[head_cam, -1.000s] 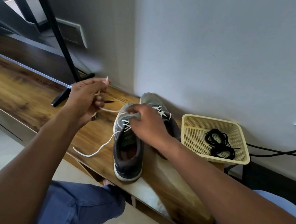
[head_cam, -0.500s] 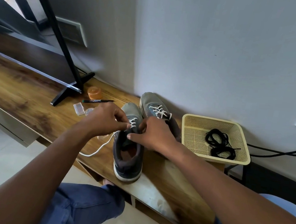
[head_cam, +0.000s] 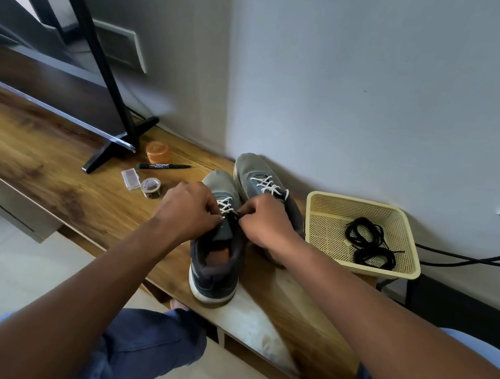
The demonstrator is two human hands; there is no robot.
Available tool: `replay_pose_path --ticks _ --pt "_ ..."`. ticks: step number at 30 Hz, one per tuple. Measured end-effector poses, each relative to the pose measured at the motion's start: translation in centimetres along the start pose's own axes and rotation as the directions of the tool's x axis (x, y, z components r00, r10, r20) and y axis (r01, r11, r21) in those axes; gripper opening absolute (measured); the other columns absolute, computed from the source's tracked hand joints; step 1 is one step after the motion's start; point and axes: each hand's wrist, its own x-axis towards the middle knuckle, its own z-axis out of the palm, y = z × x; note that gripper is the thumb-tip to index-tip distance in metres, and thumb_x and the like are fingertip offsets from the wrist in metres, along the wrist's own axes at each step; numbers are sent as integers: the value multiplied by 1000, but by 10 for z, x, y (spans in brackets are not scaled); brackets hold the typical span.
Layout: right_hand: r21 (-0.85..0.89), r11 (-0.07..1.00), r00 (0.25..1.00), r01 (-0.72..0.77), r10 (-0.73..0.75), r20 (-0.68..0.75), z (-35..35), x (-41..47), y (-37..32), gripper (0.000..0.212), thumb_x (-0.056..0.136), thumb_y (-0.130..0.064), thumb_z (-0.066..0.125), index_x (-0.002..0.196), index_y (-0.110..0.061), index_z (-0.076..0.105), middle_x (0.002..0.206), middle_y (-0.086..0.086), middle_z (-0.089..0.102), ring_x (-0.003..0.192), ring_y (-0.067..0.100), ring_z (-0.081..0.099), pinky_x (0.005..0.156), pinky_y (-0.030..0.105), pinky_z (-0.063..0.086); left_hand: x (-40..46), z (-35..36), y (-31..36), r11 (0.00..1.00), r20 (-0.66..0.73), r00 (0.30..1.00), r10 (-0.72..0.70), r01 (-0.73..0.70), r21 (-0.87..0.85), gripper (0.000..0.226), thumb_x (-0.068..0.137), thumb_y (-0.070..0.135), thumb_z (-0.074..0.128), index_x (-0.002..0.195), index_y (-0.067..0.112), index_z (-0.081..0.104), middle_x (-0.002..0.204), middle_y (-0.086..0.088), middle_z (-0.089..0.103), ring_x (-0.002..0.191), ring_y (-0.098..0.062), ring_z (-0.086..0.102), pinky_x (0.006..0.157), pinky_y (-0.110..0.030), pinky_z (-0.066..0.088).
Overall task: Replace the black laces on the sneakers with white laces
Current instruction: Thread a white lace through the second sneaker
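Note:
Two grey sneakers stand side by side on the wooden shelf (head_cam: 52,182). The near sneaker (head_cam: 214,267) has a white lace (head_cam: 226,205) crossed through its lower eyelets. My left hand (head_cam: 190,210) and my right hand (head_cam: 265,220) meet over its tongue, fingers curled, pinching the lace at the upper eyelets. The lace ends are hidden under my fingers. The far sneaker (head_cam: 260,174) carries a full white lace (head_cam: 268,185). Coiled black laces (head_cam: 368,246) lie in the yellow basket (head_cam: 329,206) to the right.
A TV (head_cam: 17,41) on a black stand (head_cam: 110,152) fills the left of the shelf. An orange lid (head_cam: 158,151), a marker pen (head_cam: 162,166), a small clear box (head_cam: 131,178) and a tape roll (head_cam: 151,187) lie left of the sneakers. Black cables (head_cam: 471,258) run behind the basket.
My left hand has come in from the left, where it pulled the lace taut, and now meets my right hand over the near sneaker. The loose lace tail no longer trails on the shelf.

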Motion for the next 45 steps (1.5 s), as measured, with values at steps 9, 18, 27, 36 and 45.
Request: replay_pose_path --ticks 9,18,27,36,45 --pt "165 972 984 -170 157 84 -2 13 2 28 92 1 57 80 -19 71 100 18 73 98 35 70 86 52 62 -3 5 -1 991 -4 1000 6 -6 -135 6 87 31 81 82 29 83 74 9 74 67 -9 69 66 -28 57" --pt "320 903 944 -286 209 254 -6 17 -2 31 95 9 54 84 -16 68 85 9 65 81 24 63 68 39 60 -7 9 2 996 -67 997 39 -44 -71 11 91 42 76 90 32 82 88 5 74 86 -18 68 75 -38 59" --pt "362 885 940 -293 198 277 -7 18 0 31 94 9 56 83 -17 70 86 11 68 80 25 66 52 31 59 -4 8 3 999 -47 998 49 -49 3 13 90 42 78 93 30 82 91 4 76 87 -18 70 74 -35 59" --pt "345 915 960 -211 128 248 -8 14 2 24 93 1 68 84 -21 72 85 7 71 83 20 69 82 49 63 -1 10 5 999 -47 999 20 -19 28 14 89 45 78 93 32 82 88 3 76 84 -20 71 73 -35 60" --pt "240 970 977 -47 -5 213 -5 18 6 26 89 -6 74 76 -29 77 88 0 78 93 17 74 87 41 63 -1 15 2 999 -127 992 -23 19 -38 8 85 40 80 85 33 82 80 8 75 77 -17 69 63 -29 53"
